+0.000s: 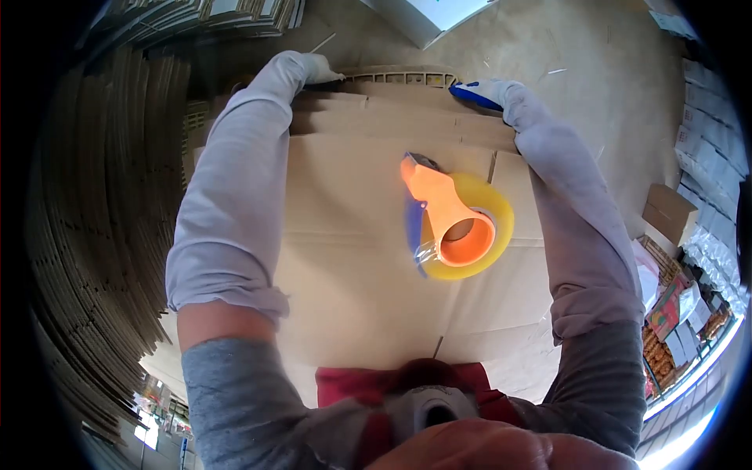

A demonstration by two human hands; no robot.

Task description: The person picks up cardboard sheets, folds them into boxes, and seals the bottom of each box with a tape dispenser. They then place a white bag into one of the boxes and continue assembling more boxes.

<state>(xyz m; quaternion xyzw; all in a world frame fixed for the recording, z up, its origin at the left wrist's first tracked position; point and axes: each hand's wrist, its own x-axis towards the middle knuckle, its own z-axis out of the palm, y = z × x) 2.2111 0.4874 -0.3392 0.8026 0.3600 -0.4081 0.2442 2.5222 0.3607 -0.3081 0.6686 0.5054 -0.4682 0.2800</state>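
Cardboard (352,204) near left fingers (332,76)

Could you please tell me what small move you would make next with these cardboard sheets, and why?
I would probably lift the orange tape dispenser off the cardboard sheets before shifting them. It lies on the top sheet with neither hand on it, while the left hand and right hand are both at the far edge, so it might slide.

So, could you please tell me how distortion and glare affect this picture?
In the head view, fisheye distortion bows the cardboard stack at far left, black fills the corners, glare burns out the lower-right edge, but the tape dispenser looks fairly clear.
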